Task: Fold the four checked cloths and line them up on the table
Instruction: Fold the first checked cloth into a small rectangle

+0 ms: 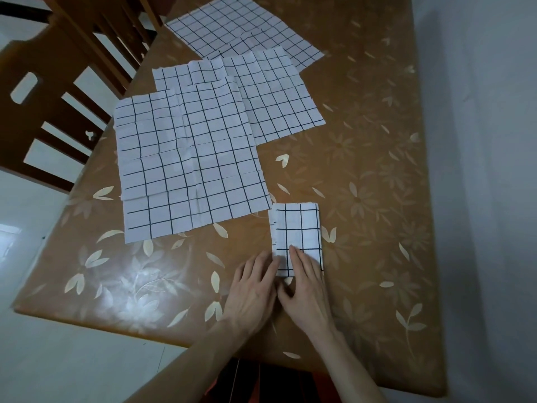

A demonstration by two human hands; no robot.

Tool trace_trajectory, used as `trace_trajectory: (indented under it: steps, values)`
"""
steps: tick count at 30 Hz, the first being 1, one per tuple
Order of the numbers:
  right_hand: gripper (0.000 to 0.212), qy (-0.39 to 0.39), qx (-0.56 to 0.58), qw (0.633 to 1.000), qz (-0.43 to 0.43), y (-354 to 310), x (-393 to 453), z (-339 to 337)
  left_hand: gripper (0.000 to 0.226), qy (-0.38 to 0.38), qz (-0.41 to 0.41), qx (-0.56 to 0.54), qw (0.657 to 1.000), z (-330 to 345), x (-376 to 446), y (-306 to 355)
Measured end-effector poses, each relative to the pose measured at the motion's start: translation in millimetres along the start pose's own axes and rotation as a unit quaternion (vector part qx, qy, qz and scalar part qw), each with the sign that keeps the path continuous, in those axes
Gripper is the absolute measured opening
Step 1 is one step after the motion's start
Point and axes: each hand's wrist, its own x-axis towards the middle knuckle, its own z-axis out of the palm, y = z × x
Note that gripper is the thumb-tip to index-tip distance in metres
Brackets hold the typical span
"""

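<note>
Folded checked cloth [297, 237] lies on the table [377, 184], near-centre, a small upright rectangle w/ black grid on white, long side running near-to-far.

Head view: left hand [251, 292] lies flat on the table just left of the folded cloth's near end, fingers straight, fingertips touching its left edge. Right hand [308, 286] rests palm-down on the cloth's near end, fingers straight & pressing it flat; neither hand grips anything. Thumbs meet just below the cloth's near edge.

Three other checked cloths lie unfolded, farther & to the left. Nearest large cloth [186, 164] spreads flat w/ crease lines, its near-right corner just beside the folded one's far-left corner. Middle cloth [273, 97] sits partly under it, far-right side. Far cloth [241, 27] is at the table's far end, overlapped by the middle one.

Wooden chair [58, 91] stands left of the table. Table covering is brown w/ pale leaf & flower print.
</note>
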Motion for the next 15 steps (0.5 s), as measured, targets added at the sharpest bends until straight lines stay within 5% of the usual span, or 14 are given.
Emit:
trace_trajectory:
  steps: [8, 15]
  values:
    - [0.052, 0.084, 0.005, 0.996, -0.010, 36, 33, -53, 0.055, -0.012, 0.192, 0.099, 0.976, 2, 0, 3]
    - [0.055, -0.057, -0.045, 0.995, -0.071, 54, 126, -75, 0.065, -0.070, 0.165, 0.142, 0.974, 0, 5, 7]
